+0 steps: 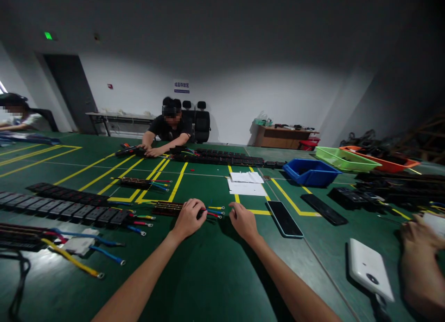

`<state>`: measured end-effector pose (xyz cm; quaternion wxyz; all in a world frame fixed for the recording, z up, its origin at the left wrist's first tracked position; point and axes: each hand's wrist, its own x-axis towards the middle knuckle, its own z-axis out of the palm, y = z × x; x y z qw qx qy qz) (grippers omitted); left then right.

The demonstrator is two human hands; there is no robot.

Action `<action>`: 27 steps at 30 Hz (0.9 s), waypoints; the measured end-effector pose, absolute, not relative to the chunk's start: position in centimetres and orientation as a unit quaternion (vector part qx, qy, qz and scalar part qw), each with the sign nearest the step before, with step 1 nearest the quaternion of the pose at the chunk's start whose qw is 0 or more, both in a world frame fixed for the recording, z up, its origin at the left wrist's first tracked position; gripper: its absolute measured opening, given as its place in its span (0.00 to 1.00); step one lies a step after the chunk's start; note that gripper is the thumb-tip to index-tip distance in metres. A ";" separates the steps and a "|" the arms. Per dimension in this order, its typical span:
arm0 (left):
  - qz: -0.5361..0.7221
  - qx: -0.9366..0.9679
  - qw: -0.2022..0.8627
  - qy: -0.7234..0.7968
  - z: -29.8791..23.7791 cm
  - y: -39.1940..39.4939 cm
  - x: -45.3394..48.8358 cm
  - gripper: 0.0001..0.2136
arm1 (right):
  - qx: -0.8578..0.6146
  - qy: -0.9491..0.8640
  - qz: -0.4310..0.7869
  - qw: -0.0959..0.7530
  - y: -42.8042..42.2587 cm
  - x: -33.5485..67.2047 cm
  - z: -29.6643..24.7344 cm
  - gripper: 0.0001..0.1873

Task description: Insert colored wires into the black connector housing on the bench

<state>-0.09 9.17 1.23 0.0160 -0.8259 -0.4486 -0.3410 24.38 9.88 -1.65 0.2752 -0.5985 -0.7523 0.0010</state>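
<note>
My left hand (190,217) is closed over the right end of a black strip (167,208) with copper-coloured bars, which lies on the green table (208,275). Short yellow, blue and red wires with ring terminals (219,212) stick out to the right, past my fingers. My right hand (243,221) hovers low just right of those terminals. Its fingers are loosely bent and a little apart, with nothing visible in them. Behind my left hand lies a similar strip (135,183) with red and blue wires.
Black segmented strips (79,213) and wired units lie left. Right are papers (246,187), a phone (284,218), a black bar (324,209), a white device (370,268) and a blue bin (311,172). A co-worker (171,127) works opposite; another person's hand (422,234) is far right.
</note>
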 end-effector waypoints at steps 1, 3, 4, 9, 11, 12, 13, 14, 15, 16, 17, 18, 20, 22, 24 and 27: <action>-0.341 -0.825 0.013 -0.450 1.2 9.2 -0.1 0.04 | -0.585 -0.759 -0.002 0.285 9.3 24.4 -1.8 0.16; -0.338 -0.828 0.013 -0.447 1.2 9.4 -0.1 0.05 | -0.563 -0.768 -0.005 0.305 8.2 24.4 -2.2 0.17; -0.339 -0.828 0.016 -0.446 1.1 9.5 -0.1 0.06 | -0.553 -0.772 -0.003 0.313 7.8 24.4 -2.2 0.17; -0.339 -0.837 0.050 -0.426 0.3 10.3 -0.1 0.11 | -0.518 -0.801 -0.013 0.301 7.0 24.2 -2.0 0.16; -0.337 -0.840 0.059 -0.421 0.0 10.5 -0.1 0.12 | -0.501 -0.818 -0.024 0.283 7.0 24.1 -1.7 0.16; -0.337 -0.840 0.062 -0.420 -0.1 10.6 -0.1 0.12 | -0.491 -0.828 -0.025 0.270 7.0 24.1 -1.7 0.16; -0.336 -0.840 0.062 -0.421 -0.1 10.6 -0.1 0.11 | -0.483 -0.836 -0.023 0.258 7.0 24.1 -1.6 0.16; -0.335 -0.840 0.062 -0.422 -0.2 10.7 -0.1 0.11 | -0.474 -0.844 -0.019 0.249 7.0 24.1 -1.5 0.17; -0.333 -0.840 0.061 -0.424 -0.2 10.7 -0.1 0.11 | -0.470 -0.848 -0.016 0.245 6.9 24.1 -1.4 0.18; -0.331 -0.840 0.058 -0.426 -0.2 10.7 -0.1 0.11 | -0.472 -0.846 -0.015 0.246 6.9 24.0 -1.3 0.19; -0.330 -0.840 0.056 -0.428 -0.1 10.7 -0.1 0.11 | -0.478 -0.842 -0.015 0.249 6.8 24.0 -1.3 0.20; -0.329 -0.840 0.052 -0.428 -0.1 10.7 -0.2 0.11 | -0.485 -0.837 -0.014 0.251 6.7 23.9 -1.2 0.21; -0.333 -0.841 0.048 -0.425 -0.1 10.7 -0.2 0.12 | -0.500 -0.831 -0.010 0.243 6.6 23.8 -0.9 0.22; -0.337 -0.841 0.049 -0.420 -0.2 10.7 -0.2 0.13 | -0.508 -0.833 0.003 0.219 6.5 23.6 -0.7 0.22; -0.339 -0.841 0.053 -0.417 -0.2 10.8 -0.2 0.12 | -0.513 -0.836 0.018 0.195 6.5 23.5 -0.5 0.21; -0.336 -0.841 0.048 -0.421 -0.3 10.9 -0.2 0.11 | -0.519 -0.833 0.026 0.192 6.4 23.4 -0.3 0.21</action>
